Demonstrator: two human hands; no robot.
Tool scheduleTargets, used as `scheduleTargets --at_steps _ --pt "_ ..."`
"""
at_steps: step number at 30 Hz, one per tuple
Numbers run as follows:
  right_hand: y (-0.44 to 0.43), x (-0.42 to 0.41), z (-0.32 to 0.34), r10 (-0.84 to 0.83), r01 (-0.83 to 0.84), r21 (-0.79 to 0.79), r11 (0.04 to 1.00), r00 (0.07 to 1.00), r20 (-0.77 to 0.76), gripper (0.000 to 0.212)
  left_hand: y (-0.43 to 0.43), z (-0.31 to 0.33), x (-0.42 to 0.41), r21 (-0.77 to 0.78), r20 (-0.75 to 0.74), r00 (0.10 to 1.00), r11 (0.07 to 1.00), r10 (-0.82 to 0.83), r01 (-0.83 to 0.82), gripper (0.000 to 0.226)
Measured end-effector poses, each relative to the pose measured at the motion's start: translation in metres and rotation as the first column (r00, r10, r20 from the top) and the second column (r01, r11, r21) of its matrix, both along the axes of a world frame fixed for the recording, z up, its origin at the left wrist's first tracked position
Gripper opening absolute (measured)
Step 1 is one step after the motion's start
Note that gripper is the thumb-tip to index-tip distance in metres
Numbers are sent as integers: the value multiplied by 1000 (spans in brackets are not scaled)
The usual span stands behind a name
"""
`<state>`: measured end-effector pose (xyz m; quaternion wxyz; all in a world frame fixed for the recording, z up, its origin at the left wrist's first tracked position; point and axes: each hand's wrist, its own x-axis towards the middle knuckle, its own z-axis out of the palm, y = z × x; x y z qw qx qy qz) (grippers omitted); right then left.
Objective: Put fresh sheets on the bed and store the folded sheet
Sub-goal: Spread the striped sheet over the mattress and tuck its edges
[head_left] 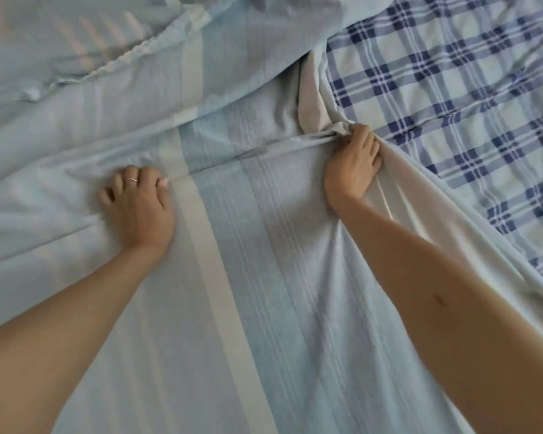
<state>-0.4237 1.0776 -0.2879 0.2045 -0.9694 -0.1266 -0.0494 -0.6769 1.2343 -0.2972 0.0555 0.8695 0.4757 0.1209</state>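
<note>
A pale blue striped sheet (239,277) with white and darker blue bands covers most of the view, spread over the bed. My left hand (138,202), with a ring on one finger, has its fingers curled into a fold of this sheet at centre left. My right hand (355,170) grips a bunched edge of the same sheet at centre right, where the cloth gathers into creases. Under that edge lies a blue and white checked sheet (458,120), uncovered on the right side.
At the top left the striped cloth is rumpled, with a gathered, ruffled seam (129,57) running diagonally. A white underside of the cloth (308,98) shows just above my right hand. Both bare forearms reach in from the bottom corners.
</note>
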Motion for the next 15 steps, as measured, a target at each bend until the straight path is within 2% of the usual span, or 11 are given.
scheduleTargets --at_steps 2,5,15 --pt "4 0 -9 -30 30 3 1000 994 105 32 3 -4 4 27 -17 1000 999 27 -26 16" --pt "7 -2 -13 -35 41 -34 999 987 156 35 4 -1 4 19 -63 998 1000 12 -11 16" --pt "9 6 -15 -29 39 -111 993 995 94 42 7 0 6 1 -128 991 999 -38 39 23"
